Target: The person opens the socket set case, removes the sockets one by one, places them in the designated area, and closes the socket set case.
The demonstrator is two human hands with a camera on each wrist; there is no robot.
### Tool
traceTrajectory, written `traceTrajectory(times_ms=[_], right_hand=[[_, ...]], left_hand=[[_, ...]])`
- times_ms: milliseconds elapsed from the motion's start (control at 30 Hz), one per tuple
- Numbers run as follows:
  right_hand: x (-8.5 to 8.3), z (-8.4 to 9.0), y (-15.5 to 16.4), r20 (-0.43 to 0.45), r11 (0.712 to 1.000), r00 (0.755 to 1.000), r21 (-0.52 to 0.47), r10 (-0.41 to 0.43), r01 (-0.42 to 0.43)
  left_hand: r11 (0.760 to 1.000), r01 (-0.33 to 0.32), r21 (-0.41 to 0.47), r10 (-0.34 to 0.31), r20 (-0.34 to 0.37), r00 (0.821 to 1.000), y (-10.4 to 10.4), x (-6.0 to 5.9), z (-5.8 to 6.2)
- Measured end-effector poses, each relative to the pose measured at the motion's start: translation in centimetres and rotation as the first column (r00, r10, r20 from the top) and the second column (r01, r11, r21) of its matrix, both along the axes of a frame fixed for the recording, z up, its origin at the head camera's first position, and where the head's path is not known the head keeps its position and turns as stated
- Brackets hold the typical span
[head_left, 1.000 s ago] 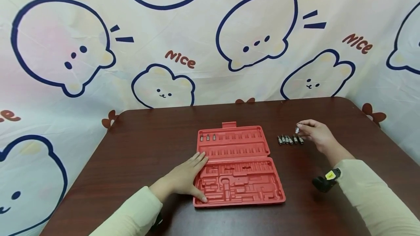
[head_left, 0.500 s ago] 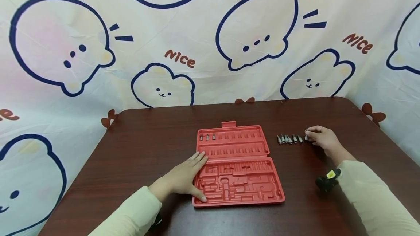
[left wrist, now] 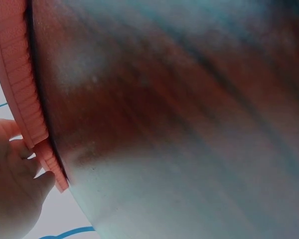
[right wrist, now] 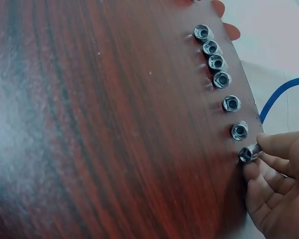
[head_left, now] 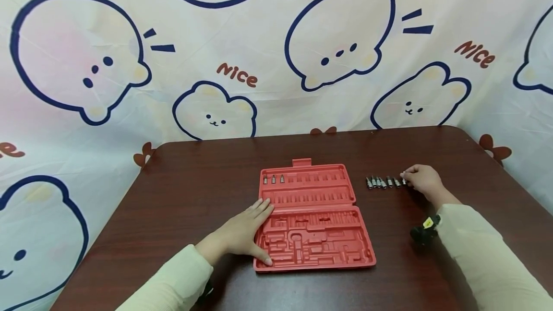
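A red plastic socket-set case [head_left: 317, 248] lies unfolded on the table, three small bit sockets [head_left: 273, 180] seated at the upper left of its lid. My left hand [head_left: 242, 232] rests spread on the case's left edge, fingers by the hinge and thumb on the lower tray. Right of the case, several chrome bit sockets [head_left: 382, 183] lie in a row. At that row's right end my right hand [head_left: 425, 182] pinches one more bit socket [right wrist: 248, 153] between thumb and fingertips, down close over the table; its square opening shows in the right wrist view.
The dark wooden table [head_left: 207, 176] ends at a cloth backdrop [head_left: 276, 61] printed with cartoon bears. The case's latch tab [head_left: 301, 162] sticks out at its far edge. A black wrist camera [head_left: 425, 230] hangs under the right sleeve.
My right hand has brought the pinched bit socket from above the row down to its right end, and stays there with a slight shift. The left hand keeps its place on the case.
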State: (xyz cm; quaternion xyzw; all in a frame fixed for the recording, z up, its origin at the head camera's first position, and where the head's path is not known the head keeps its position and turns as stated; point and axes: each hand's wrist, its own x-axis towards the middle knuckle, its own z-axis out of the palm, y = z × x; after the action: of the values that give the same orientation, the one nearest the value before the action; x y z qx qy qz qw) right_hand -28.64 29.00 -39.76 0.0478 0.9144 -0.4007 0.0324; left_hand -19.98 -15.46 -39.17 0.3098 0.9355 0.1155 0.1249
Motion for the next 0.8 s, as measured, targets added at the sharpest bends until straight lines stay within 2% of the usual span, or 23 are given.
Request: traceTrajectory(times_ms=[167, 300, 500, 800], right_hand=[[0.01, -0.21, 0.06, -0.032, 0.996, 0.999, 0.089, -0.005, 0.007], [-0.09, -0.40, 0.11, -0.048, 0.994, 0.999, 0.107, -0.005, 0.010], [-0.17, -0.27, 0.03, -0.042, 0.996, 0.999, 0.081, -0.027, 0.030], [0.36, 0.34, -0.13, -0.011, 0.997, 0.999, -0.054, -0.050, 0.049]], left_hand=[[1.000, 0.005, -0.001, -0.005, 0.001, 1.000, 0.03, 0.00, 0.03], [1.000, 0.003, 0.001, -0.003, 0.003, 1.000, 0.07, 0.00, 0.04], [1.000, 0.002, -0.001, -0.002, -0.001, 1.000, 0.07, 0.02, 0.19], [1.000, 0.008, -0.003, -0.008, -0.002, 1.000, -0.04, -0.10, -0.15]])
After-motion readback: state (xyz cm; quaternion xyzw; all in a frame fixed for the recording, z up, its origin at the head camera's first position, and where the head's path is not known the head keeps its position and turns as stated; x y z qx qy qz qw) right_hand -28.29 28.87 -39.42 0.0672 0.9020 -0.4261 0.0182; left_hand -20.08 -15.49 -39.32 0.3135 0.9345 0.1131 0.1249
